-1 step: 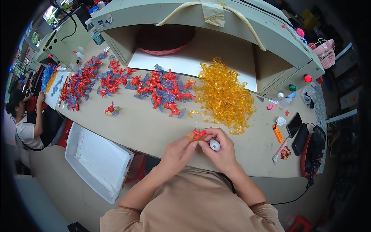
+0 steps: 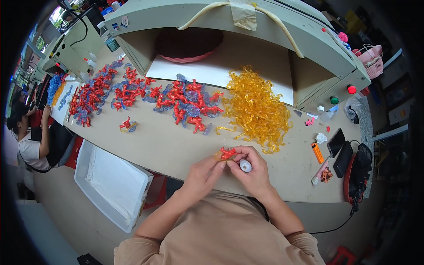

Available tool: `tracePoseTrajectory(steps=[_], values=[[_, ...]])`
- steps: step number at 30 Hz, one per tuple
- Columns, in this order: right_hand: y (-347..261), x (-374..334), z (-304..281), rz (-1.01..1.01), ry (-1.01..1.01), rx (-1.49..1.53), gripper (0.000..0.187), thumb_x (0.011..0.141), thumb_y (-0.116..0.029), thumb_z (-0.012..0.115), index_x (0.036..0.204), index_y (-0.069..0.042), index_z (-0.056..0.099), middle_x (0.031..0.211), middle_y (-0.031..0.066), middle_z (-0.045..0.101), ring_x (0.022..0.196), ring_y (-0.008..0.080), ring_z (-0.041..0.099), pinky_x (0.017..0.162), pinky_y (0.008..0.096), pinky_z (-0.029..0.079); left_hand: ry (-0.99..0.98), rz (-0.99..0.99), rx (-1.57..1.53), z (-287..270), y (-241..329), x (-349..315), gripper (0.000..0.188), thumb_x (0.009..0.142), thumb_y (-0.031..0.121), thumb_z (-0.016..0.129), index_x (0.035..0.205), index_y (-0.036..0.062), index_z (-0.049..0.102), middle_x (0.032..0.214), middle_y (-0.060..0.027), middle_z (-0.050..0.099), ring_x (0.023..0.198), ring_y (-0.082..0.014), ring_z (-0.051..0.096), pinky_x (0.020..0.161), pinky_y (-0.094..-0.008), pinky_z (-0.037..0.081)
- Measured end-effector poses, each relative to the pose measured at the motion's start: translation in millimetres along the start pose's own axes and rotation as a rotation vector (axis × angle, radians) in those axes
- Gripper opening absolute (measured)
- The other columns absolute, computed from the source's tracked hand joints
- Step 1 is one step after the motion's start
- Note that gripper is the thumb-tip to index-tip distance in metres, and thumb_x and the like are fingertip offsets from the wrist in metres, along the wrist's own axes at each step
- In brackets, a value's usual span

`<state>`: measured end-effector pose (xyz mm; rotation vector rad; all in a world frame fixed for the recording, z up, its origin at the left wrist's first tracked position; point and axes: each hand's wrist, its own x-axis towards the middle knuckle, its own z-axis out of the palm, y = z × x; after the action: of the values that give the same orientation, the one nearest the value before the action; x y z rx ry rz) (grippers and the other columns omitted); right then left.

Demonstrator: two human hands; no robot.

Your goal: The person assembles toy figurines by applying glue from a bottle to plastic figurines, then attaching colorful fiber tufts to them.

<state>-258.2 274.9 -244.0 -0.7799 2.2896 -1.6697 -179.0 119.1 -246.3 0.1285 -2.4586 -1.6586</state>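
Close in front of me, a small red plastic figurine is pinched between the fingertips of both hands. My left hand grips its left side, where a bit of clear amber plastic shows. My right hand has thumb and forefinger on the figurine's right side. A small white bottle is tucked in that same hand, its round end toward me. Beyond my hands lies a heap of curly amber plastic pieces. Left of it are red figurines on clear bluish bases, and one figurine stands apart.
More figurines cover the bench's left side. A grey-green cabinet overhangs the back. At right are an orange lighter, a black phone and a bag. A white bin sits below left; another person works beyond.
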Motion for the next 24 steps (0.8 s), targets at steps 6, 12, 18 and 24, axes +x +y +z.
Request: tracePoseTrajectory(steps=[6, 12, 18, 24], values=[[0.6, -1.0, 0.2, 0.022, 0.008, 0.015, 0.031, 0.08, -0.005, 0.072, 0.108, -0.003, 0.059, 0.088, 0.0047, 0.061, 0.078, 0.0126, 0.06, 0.07, 0.0268, 0.049, 0.048, 0.045, -0.031, 4.6, -7.4, -1.1, 0.025, 0.096, 0.011, 0.054, 0.119, 0.0043, 0.06, 0.08, -0.0071, 0.059, 0.064, -0.012, 0.052, 0.06, -0.0264, 0.045], [1.6, -1.7, -1.7, 0.05, -0.002, 0.064, 0.032, 0.08, -0.006, 0.072, 0.109, -0.004, 0.059, 0.091, 0.0075, 0.064, 0.078, 0.0161, 0.064, 0.07, 0.0298, 0.05, -0.009, -0.01, -0.041, -2.2, 3.6, 1.2, 0.021, 0.095, 0.012, 0.055, 0.111, 0.0003, 0.061, 0.085, -0.0145, 0.063, 0.073, -0.0258, 0.062, 0.068, -0.0335, 0.052], [0.7, -0.3, -3.0, 0.023, -0.005, 0.034, 0.033, 0.079, -0.006, 0.072, 0.109, -0.005, 0.059, 0.09, 0.0076, 0.064, 0.078, 0.0162, 0.064, 0.07, 0.0298, 0.05, 0.034, 0.021, -0.031, 3.0, -1.7, 0.3, 0.019, 0.094, 0.012, 0.056, 0.108, 0.0001, 0.062, 0.083, -0.0145, 0.063, 0.071, -0.0256, 0.062, 0.066, -0.0332, 0.052], [2.2, -0.7, -3.0, 0.023, 0.0, 0.012, 0.034, 0.078, -0.006, 0.073, 0.109, -0.005, 0.059, 0.085, 0.007, 0.063, 0.076, 0.0167, 0.063, 0.07, 0.0302, 0.05, 0.045, -0.001, -0.033, 4.8, -3.1, -0.5, 0.02, 0.094, 0.012, 0.057, 0.111, 0.0011, 0.062, 0.082, -0.0121, 0.062, 0.069, -0.0192, 0.06, 0.064, -0.0304, 0.05]])
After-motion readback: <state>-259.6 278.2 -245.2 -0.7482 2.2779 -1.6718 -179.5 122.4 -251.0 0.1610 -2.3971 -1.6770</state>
